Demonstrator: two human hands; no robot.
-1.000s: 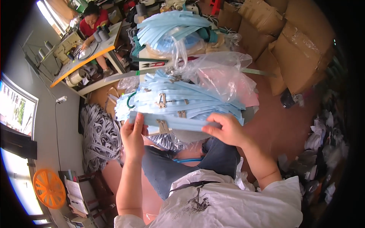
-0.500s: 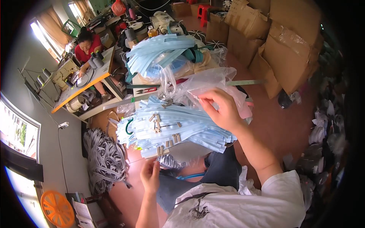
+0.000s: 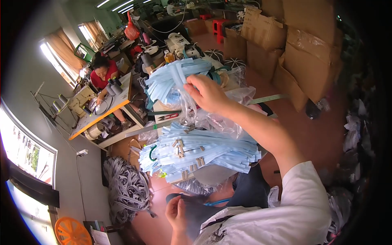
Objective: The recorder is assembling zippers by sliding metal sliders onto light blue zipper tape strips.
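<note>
Holding right hand (image 3: 208,94) at far bundle of flat light-blue fabric strips (image 3: 161,85), lying fanned beyond near spread of similar light-blue strips (image 3: 220,150). Curling thumb and fingertips close together against one strip (image 3: 178,75); can't tell whether pinching it. Extending right forearm (image 3: 261,130) over crumpled clear plastic bag (image 3: 216,123). Holding left hand (image 3: 176,212) low over dark-grey trousers (image 3: 251,188), pressing thumb and curled fingers together. Seeing small tan-silver clips (image 3: 180,154) lying in clusters on near spread, red-and-black thread snips (image 3: 168,116) sitting between both strip piles, coils of flat grey webbing (image 3: 124,192) lying heaped at left.
</note>
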